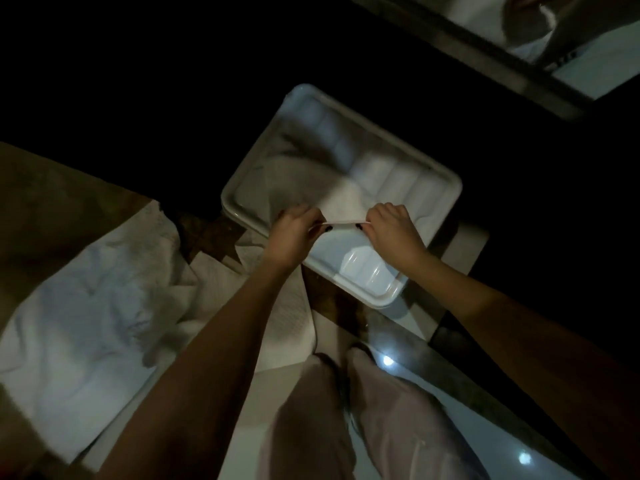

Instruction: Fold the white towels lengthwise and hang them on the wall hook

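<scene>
Status: fold barely begun. First towel [311,181] over tray [381,299], near edge taut between left hand [294,233] and right hand [391,226], fingers [372,216] of both pinching it. Second towel [86,306] crumpled at left, untouched. Hook not in view; hanging left.

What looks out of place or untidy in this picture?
The crumpled towel at the left lies bunched and unfolded on the brown surface. The held towel, pinched by the left hand and right hand over the white tray, looks orderly. The dark picture hides finer damage.
</scene>
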Tool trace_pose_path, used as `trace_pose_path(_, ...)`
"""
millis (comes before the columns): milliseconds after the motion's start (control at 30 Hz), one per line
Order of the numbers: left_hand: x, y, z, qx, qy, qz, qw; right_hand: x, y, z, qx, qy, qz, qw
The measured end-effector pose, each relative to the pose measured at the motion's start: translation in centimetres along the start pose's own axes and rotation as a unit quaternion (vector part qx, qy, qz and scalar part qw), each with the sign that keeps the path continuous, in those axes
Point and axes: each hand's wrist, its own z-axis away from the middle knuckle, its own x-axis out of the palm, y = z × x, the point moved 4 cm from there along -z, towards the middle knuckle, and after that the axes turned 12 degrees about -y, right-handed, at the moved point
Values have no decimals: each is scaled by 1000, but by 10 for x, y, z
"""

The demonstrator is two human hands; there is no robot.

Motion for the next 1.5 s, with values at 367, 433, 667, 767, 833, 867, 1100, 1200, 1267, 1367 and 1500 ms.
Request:
trace_pose_path(367,-201,141,104,43,9,12,999,-185,-97,151,93,-36,-33,994)
trace_pose_path(433,-217,157,129,43,4,22,999,-200,-105,181,108,-63,-60,990)
trace_pose_path(667,-227,201,215,0,-48,-11,999,-223,-128,308,168,-1,-75,983)
trace_pose_path(767,-215,213,243,-48,-116,-10,992,-221,-138,353,180,17,-64,981)
trace_pose_path(833,-207,221,261,-52,-152,9,987,-221,-134,381,217,28,-77,973)
trace_pose_path(867,-202,225,271,-47,-156,24,986,-221,-131,396,237,32,-88,967)
trace_pose_path(1100,-173,291,364,-6,-46,82,996,-204,-137,511,280,119,-235,923)
trace_pose_path(1200,-151,335,411,11,-6,141,990,-189,-143,566,251,137,-307,908)
trace_pose_path(1267,-140,363,435,16,28,181,983,-191,-148,599,216,153,-334,905)
trace_pose_path(1367,-130,419,477,42,84,191,977,-206,-150,658,168,196,-359,897)
trace_pose_path(1500,-127,488,519,72,77,219,970,-234,-154,743,146,260,-344,890)
